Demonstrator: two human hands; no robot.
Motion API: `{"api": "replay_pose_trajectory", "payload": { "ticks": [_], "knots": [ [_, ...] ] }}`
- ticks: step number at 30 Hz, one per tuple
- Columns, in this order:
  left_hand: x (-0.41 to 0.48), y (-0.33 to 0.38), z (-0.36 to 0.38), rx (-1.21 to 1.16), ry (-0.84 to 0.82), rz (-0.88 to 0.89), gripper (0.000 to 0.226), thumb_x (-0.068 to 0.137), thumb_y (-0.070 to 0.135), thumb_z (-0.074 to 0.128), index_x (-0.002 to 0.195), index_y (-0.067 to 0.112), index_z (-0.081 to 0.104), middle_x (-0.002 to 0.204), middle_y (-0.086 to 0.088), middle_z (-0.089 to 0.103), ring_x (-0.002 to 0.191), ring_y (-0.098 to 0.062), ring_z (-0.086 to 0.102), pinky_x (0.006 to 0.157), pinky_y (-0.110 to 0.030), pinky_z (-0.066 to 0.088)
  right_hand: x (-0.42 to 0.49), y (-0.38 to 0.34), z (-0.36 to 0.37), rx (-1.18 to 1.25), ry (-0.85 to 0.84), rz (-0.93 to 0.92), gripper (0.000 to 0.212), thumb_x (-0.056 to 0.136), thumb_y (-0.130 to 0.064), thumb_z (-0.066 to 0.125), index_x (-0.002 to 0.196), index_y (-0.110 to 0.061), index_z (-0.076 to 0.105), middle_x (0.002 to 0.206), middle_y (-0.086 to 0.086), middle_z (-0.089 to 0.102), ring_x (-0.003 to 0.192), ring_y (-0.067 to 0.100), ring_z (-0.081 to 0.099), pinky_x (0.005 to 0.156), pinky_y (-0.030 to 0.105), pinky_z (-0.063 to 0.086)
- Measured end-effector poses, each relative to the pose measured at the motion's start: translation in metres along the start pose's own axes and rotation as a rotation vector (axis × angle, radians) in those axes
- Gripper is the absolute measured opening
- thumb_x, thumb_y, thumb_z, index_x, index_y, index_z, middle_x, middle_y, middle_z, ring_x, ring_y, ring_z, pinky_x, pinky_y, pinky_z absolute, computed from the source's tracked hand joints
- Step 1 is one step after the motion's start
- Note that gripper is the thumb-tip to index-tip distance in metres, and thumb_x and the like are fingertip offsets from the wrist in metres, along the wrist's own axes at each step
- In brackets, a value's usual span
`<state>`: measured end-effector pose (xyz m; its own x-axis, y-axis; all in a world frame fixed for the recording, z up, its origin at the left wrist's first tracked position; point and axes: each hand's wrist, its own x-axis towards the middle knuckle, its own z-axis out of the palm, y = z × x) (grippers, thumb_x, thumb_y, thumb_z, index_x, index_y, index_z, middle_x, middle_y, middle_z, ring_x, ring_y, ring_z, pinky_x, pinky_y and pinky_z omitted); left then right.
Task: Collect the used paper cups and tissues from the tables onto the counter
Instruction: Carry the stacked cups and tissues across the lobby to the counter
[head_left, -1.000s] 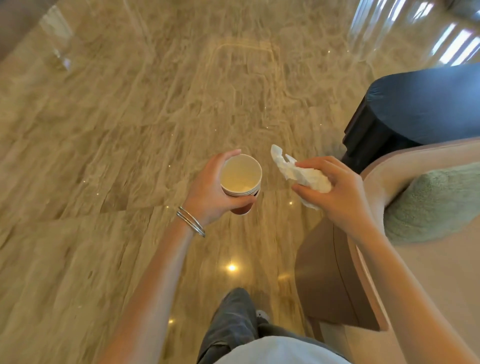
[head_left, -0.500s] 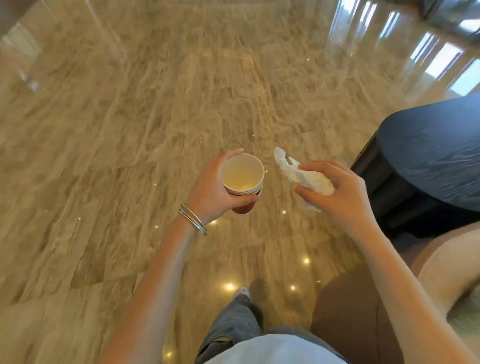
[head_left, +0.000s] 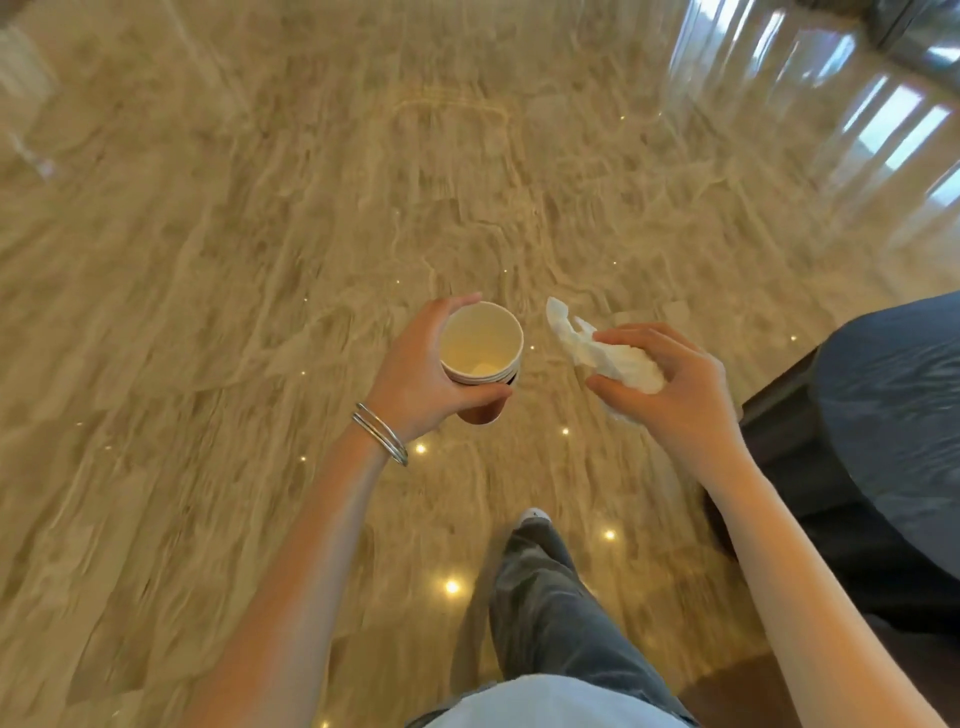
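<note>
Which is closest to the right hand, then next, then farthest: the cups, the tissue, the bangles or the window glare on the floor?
1. Tissue, pinched in the right hand itself.
2. Cups, just to its left, held in the left hand.
3. Bangles, farther left, on that wrist.
4. Window glare, far ahead, upper right.

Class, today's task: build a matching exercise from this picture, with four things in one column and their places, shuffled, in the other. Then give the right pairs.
Things:
1 cups
2 tissue
3 bangles
4 dark table

Places:
a round the left arm
b at the view's right edge
c in the left hand
d in the right hand

Pairs: 1-c; 2-d; 3-a; 4-b
</note>
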<state>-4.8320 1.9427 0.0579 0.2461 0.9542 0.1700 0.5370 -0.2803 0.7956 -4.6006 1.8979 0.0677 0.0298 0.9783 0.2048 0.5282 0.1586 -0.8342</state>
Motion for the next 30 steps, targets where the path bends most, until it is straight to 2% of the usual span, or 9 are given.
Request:
{"api": "replay_pose_trajectory", "payload": {
  "ticks": [3,8,11,14,19,23,26,30],
  "knots": [
    [0.077,-0.005,0.008,-0.008,0.014,-0.007,0.088,0.050,0.042,0.086,0.127,0.028,0.044,0.123,0.008,0.049,0.110,-0.009,0.047,0.091,-0.023,0.036,0.077,0.017,-0.010,0.019,0.005,-0.012,0.034,0.069,-0.016,0.079,0.100,-0.023,0.068,0.103,-0.015,0.062,0.092,-0.006,0.054,0.076,0.004,0.038],
    [0.196,-0.005,0.018,-0.015,0.028,-0.015,0.085,0.054,0.033,0.087,0.128,0.026,0.044,0.123,0.011,0.047,0.109,-0.004,0.045,0.089,-0.015,0.036,0.200,0.040,-0.030,0.013,-0.015,-0.016,0.033,0.069,-0.016,0.079,0.100,-0.024,0.068,0.101,-0.012,0.062,0.090,-0.006,0.055,0.073,0.003,0.036],
    [0.258,-0.013,0.021,-0.015,0.030,-0.023,0.088,0.052,0.040,0.087,0.128,0.026,0.044,0.123,0.010,0.049,0.110,-0.006,0.046,0.092,-0.023,0.037,0.264,0.056,-0.036,0.012,-0.018,-0.011,0.033,0.069,-0.018,0.079,0.099,-0.026,0.067,0.101,-0.012,0.062,0.090,-0.003,0.055,0.073,0.003,0.036],
    [0.317,-0.027,0.023,-0.015,0.039,-0.023,0.087,0.049,0.048,0.080,0.127,0.028,0.045,0.122,0.012,0.048,0.110,-0.005,0.047,0.092,-0.023,0.037,0.321,0.074,-0.036,0.000,-0.012,-0.001,0.033,0.069,-0.018,0.079,0.099,-0.026,0.067,0.101,-0.014,0.062,0.091,-0.004,0.055,0.072,0.002,0.035],
    [0.422,-0.063,0.028,0.008,0.013,0.006,0.086,0.053,0.035,0.087,0.127,0.022,0.045,0.120,0.013,0.047,0.108,-0.005,0.046,0.091,-0.021,0.036,0.419,0.108,-0.026,-0.017,0.002,0.008,0.034,0.068,-0.018,0.079,0.100,-0.023,0.068,0.103,-0.011,0.063,0.093,-0.002,0.056,0.073,0.002,0.036],
    [0.527,-0.091,0.023,-0.026,-0.017,0.042,0.088,0.047,0.051,0.082,0.124,0.032,0.044,0.123,0.011,0.049,0.110,-0.008,0.048,0.093,-0.024,0.038,0.518,0.127,-0.019,-0.028,0.052,0.011,0.033,0.069,-0.020,0.079,0.100,-0.024,0.068,0.104,-0.011,0.063,0.093,-0.004,0.055,0.073,0.003,0.036],
    [0.614,-0.102,0.010,-0.033,-0.040,0.064,0.086,0.050,0.040,0.087,0.124,0.030,0.045,0.120,0.009,0.049,0.109,-0.010,0.048,0.093,-0.026,0.039,0.598,0.129,-0.017,-0.033,0.093,0.022,0.032,0.070,-0.021,0.078,0.100,-0.026,0.068,0.104,-0.011,0.063,0.091,-0.007,0.054,0.073,0.002,0.036],
    [0.727,-0.107,-0.012,-0.032,-0.046,0.137,0.087,0.045,0.056,0.077,0.122,0.034,0.043,0.119,0.010,0.050,0.107,-0.008,0.049,0.089,-0.019,0.037,0.701,0.126,-0.021,-0.030,0.141,0.011,0.033,0.070,-0.020,0.078,0.101,-0.027,0.067,0.104,-0.010,0.063,0.092,-0.004,0.054,0.073,0.003,0.037]
  ]
}}
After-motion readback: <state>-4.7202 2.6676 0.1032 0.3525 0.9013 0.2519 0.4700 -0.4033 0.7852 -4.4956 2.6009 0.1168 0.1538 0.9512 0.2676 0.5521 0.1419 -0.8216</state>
